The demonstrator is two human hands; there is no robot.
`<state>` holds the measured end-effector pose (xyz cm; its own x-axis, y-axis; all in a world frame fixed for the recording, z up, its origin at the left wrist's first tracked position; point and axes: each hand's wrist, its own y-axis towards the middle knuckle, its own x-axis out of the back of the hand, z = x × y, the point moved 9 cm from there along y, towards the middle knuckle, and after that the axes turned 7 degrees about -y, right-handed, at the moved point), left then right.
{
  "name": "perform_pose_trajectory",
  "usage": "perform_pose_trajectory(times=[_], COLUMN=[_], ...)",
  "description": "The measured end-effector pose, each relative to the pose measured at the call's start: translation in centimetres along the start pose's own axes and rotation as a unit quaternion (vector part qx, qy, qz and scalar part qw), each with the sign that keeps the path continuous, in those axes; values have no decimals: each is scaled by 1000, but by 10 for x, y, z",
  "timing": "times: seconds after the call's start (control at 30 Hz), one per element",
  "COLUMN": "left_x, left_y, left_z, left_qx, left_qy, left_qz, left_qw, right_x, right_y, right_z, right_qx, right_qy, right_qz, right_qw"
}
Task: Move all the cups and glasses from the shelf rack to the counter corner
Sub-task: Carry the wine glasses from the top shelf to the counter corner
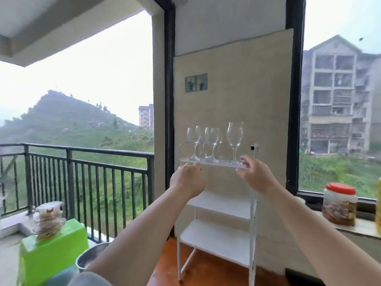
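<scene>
Several clear stemmed wine glasses stand on the top shelf [218, 163] of a white shelf rack [252, 234] against the tiled wall: one at the left [193, 135], one in the middle [211, 137] and a taller one at the right [235, 133]. More glassware shows dimly behind them. My left hand [188, 179] is at the shelf's left front corner with its fingers curled and nothing visible in it. My right hand [256, 175] is at the right front corner with fingers apart, near the tall glass's foot. The two lower shelves are bare.
A jar with a red lid [339, 203] stands on the window sill at the right. On the left, stacked glass bowls [48, 215] sit on a green box [55, 252], with a metal bowl [90, 259] beside it and a balcony railing [82, 162] behind.
</scene>
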<state>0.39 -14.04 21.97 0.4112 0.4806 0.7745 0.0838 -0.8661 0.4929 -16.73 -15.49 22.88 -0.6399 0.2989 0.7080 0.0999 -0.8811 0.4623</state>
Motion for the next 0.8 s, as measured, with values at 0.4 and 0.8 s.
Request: perform_pose_trajectory(times=[0.4, 0.8], left_x=[-75, -123], left_y=[148, 225], left_z=[11, 14], left_qx=[47, 54], left_qy=[-384, -565], left_qz=[76, 110], left_qw=[919, 816], right_x=[-34, -52], right_y=[132, 176], right_z=[-39, -69], right_qx=[-150, -207], right_qy=[208, 170], right_qz=[-81, -103], right_qw=[963, 958])
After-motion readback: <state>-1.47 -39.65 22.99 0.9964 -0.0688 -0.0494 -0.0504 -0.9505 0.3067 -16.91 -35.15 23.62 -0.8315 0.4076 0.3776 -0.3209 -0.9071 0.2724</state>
